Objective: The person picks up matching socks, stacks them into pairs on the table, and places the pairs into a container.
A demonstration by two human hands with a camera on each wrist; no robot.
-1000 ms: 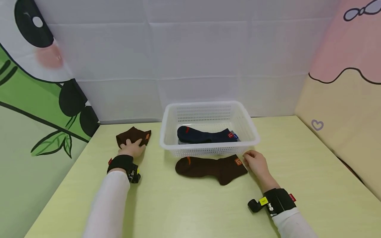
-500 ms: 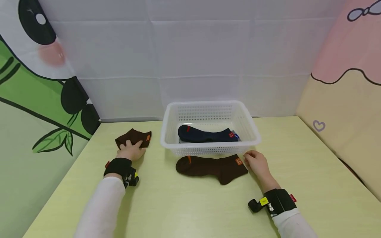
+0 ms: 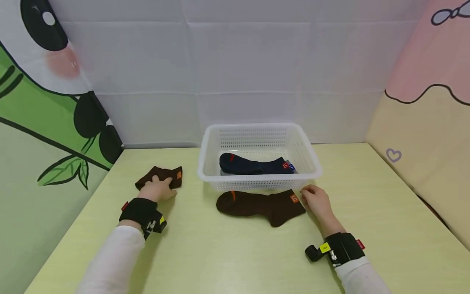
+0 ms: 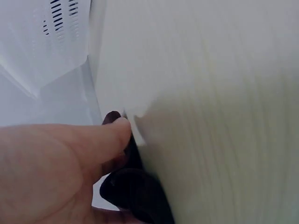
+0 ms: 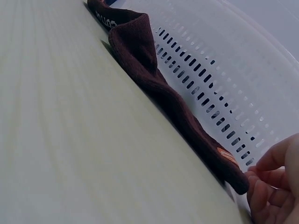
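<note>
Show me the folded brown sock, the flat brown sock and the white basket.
folded brown sock (image 3: 172,176), head view, on its cuff end.
flat brown sock (image 3: 257,204), head view, mid-foot.
white basket (image 3: 257,185), head view, on its near wall.

The desk (image 3: 235,253) is pale yellow-green with a faint wood grain. The basket (image 3: 209,163) is white plastic, its walls pierced with rows of small slots. Inside lies a navy sock (image 3: 253,166) with red marks. The flat sock (image 3: 257,205) in front is dark brown with orange accents and an orange label; the folded sock (image 3: 167,179) is the same brown with an orange tag. Both wrist straps are black, the sleeves white.
</note>
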